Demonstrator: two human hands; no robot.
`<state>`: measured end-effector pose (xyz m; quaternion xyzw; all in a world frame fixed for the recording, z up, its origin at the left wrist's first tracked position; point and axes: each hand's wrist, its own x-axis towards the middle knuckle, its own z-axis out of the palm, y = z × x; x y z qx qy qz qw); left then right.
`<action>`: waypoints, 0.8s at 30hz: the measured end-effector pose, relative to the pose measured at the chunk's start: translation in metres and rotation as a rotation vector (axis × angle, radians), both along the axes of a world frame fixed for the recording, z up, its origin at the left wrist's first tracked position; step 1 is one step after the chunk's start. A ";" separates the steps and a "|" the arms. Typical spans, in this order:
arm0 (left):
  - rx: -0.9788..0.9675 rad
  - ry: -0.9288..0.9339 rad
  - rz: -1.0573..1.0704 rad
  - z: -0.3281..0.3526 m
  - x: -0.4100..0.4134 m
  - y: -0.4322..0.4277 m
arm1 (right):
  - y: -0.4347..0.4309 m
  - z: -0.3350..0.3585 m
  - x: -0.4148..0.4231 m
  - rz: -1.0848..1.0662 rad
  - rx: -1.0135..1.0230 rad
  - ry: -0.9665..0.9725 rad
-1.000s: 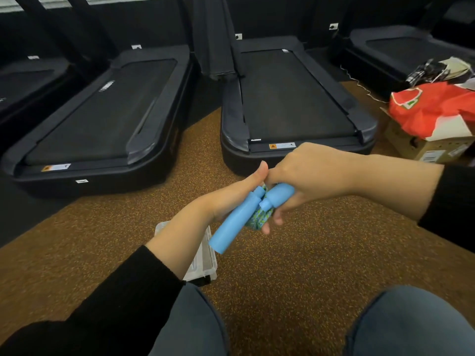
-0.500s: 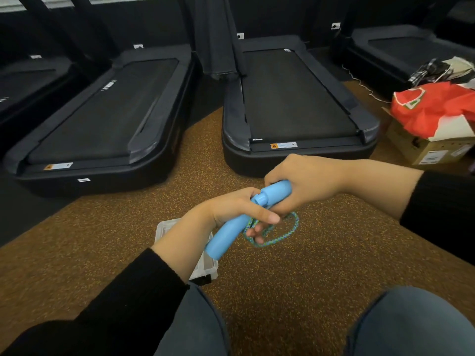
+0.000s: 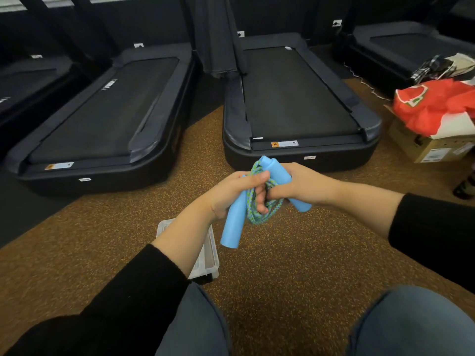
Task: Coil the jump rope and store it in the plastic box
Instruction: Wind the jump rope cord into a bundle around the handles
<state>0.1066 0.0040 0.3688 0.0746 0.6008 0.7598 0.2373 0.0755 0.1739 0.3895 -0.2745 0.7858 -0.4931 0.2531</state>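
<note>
Since handles parted, rope (image 3: pixel 253 201) bunched between hands (image 3: pixel 264 188).

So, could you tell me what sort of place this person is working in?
Most likely a gym or fitness room. Several black treadmills stand side by side, the floor looks like speckled rubber gym matting, and both hands, left hand and right hand, hold a blue-handled jump rope.

Our left forearm (image 3: pixel 185 235) covers most of the plastic box (image 3: pixel 208 255), so we cannot tell what it holds. Our fingers (image 3: pixel 259 194) hide part of the rope coil (image 3: pixel 253 214). The cardboard box (image 3: pixel 434 147) runs off the right edge.
</note>
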 end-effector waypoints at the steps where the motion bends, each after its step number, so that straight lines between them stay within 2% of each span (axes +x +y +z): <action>1: -0.024 0.008 0.043 0.000 -0.001 0.001 | -0.002 -0.002 0.001 -0.032 -0.020 -0.001; 7: -0.235 0.154 0.251 -0.002 -0.008 0.007 | -0.008 -0.011 -0.002 -0.292 0.038 0.046; 14: -0.208 0.259 0.514 -0.008 -0.007 0.020 | -0.027 -0.024 0.006 -0.478 -0.009 0.073; 18: -0.209 0.345 0.561 -0.010 -0.007 0.016 | -0.036 -0.026 0.012 -0.477 -0.174 -0.131; 24: -0.186 0.329 0.678 -0.010 -0.010 0.013 | -0.041 -0.026 0.016 -0.378 -0.522 -0.454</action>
